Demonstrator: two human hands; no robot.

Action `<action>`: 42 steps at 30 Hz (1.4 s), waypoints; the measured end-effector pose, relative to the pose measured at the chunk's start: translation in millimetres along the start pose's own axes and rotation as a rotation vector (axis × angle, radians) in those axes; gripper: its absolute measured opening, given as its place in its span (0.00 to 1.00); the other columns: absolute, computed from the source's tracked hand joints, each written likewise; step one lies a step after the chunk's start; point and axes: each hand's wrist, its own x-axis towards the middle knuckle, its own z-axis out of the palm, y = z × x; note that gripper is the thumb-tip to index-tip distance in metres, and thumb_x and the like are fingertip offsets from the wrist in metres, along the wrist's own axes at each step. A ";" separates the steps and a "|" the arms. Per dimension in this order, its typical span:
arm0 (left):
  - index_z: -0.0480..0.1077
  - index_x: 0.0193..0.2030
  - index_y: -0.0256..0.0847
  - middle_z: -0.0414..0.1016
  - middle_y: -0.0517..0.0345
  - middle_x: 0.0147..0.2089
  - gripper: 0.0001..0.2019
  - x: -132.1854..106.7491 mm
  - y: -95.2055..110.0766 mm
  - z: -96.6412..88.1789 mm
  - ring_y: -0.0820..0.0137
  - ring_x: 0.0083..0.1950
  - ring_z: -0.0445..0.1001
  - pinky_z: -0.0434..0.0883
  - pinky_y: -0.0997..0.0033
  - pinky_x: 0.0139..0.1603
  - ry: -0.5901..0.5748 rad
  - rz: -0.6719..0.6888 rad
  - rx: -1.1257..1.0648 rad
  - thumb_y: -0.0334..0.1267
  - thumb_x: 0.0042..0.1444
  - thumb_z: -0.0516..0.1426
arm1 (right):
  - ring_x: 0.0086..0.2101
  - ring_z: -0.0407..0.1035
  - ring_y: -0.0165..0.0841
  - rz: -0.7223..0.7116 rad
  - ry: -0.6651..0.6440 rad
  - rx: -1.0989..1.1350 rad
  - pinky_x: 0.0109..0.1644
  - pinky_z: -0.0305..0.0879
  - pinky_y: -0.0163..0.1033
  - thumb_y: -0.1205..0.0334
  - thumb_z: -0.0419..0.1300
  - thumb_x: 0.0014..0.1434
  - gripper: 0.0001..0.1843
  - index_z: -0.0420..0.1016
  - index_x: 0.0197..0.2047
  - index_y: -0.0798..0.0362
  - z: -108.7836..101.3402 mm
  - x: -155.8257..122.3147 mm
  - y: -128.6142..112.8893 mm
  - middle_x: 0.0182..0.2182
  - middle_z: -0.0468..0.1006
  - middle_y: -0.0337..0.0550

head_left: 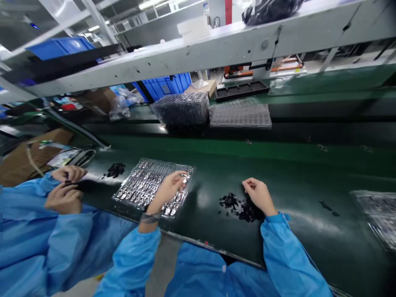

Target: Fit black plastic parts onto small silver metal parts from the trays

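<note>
My left hand [168, 190] reaches over a clear plastic tray [145, 181] filled with rows of small shiny parts; its fingers are pinched together at the tray's right side, on something too small to name. My right hand [259, 194] rests on the dark green belt [293, 173] with its fingers curled at the edge of a pile of small black parts [239, 207]. Both arms wear blue sleeves.
A co-worker in blue at the left works with both hands [64, 187] close together beside another small heap of black parts [115, 169]. Stacks of trays [213, 110] stand at the back. Another tray [377, 212] lies at the right edge. A shelf runs overhead.
</note>
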 end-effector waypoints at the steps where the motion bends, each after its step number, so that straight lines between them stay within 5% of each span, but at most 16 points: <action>1: 0.71 0.51 0.38 0.76 0.60 0.26 0.22 8.1 -8.9 -19.4 0.71 0.22 0.72 0.69 0.72 0.26 0.042 -0.035 0.047 0.50 0.56 0.62 | 0.25 0.70 0.35 -0.010 -0.003 -0.048 0.33 0.60 0.38 0.47 0.56 0.62 0.18 0.74 0.30 0.50 1.9 -0.7 -0.9 0.21 0.77 0.41; 5: 0.65 0.41 0.41 0.75 0.61 0.22 0.20 49.1 -36.2 -60.3 0.70 0.20 0.70 0.66 0.74 0.22 0.090 -0.157 0.170 0.50 0.50 0.65 | 0.26 0.71 0.36 -0.022 -0.018 -0.174 0.33 0.57 0.37 0.50 0.54 0.63 0.16 0.73 0.30 0.49 6.0 -2.5 -5.9 0.22 0.76 0.40; 11: 0.60 0.39 0.43 0.72 0.64 0.20 0.19 79.9 -54.5 -55.9 0.71 0.17 0.67 0.62 0.74 0.21 -0.032 -0.116 0.303 0.53 0.54 0.61 | 0.28 0.72 0.36 -0.035 -0.039 -0.204 0.34 0.55 0.37 0.54 0.54 0.64 0.14 0.75 0.32 0.49 6.0 -1.0 -5.4 0.23 0.77 0.40; 25: 0.63 0.36 0.44 0.60 0.69 0.17 0.11 96.0 -69.0 -55.4 0.69 0.21 0.62 0.55 0.72 0.27 0.035 0.013 0.566 0.48 0.59 0.55 | 0.28 0.71 0.34 -0.030 -0.035 -0.319 0.32 0.51 0.36 0.58 0.56 0.66 0.11 0.76 0.32 0.49 6.5 -1.9 -8.4 0.24 0.77 0.38; 42: 0.70 0.38 0.42 0.68 0.62 0.25 0.11 85.9 -58.5 -45.2 0.66 0.30 0.69 0.63 0.69 0.36 0.106 0.156 0.675 0.47 0.60 0.55 | 0.29 0.72 0.35 -0.028 -0.053 -0.326 0.33 0.52 0.36 0.57 0.55 0.66 0.12 0.77 0.34 0.49 7.8 -1.2 -6.1 0.25 0.79 0.39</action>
